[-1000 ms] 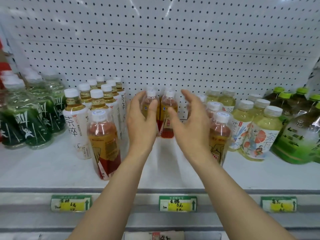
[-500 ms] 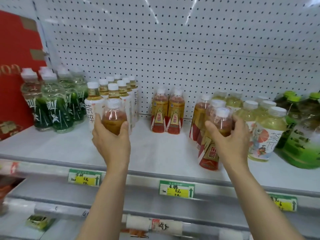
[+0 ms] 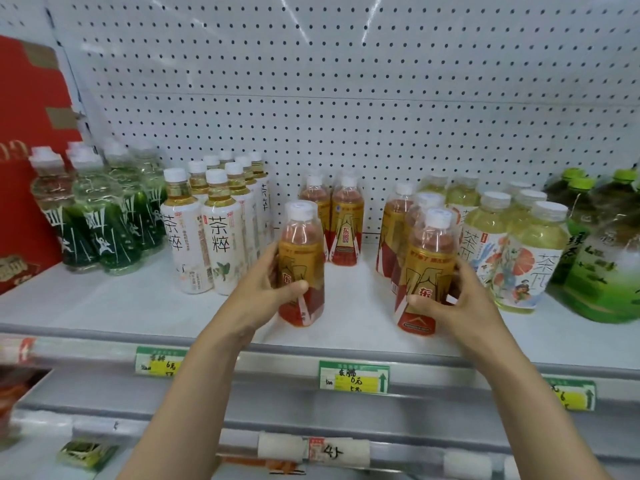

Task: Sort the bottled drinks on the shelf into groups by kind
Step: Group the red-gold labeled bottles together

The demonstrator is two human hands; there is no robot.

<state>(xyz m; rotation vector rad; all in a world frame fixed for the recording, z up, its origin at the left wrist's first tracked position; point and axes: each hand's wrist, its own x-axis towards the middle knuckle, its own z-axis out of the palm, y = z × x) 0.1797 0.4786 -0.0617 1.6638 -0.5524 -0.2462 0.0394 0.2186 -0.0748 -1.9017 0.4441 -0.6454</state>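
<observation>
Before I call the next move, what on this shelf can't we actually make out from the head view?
- Left hand covers part of the label on its red-and-gold bottle.
- Right hand hides the bottles behind its red-and-gold bottle; their count is unclear.
- Green-capped bottles are cut off by the right edge.
- Price tags carry handwriting too small to read reliably.
- Rear clear green-labelled bottles are blurred.

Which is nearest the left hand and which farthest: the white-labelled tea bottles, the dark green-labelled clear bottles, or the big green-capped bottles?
From the left hand:
1. White-labelled tea bottles, just to its left.
2. Dark green-labelled clear bottles, farther left.
3. Big green-capped bottles, at the far right end.
</observation>
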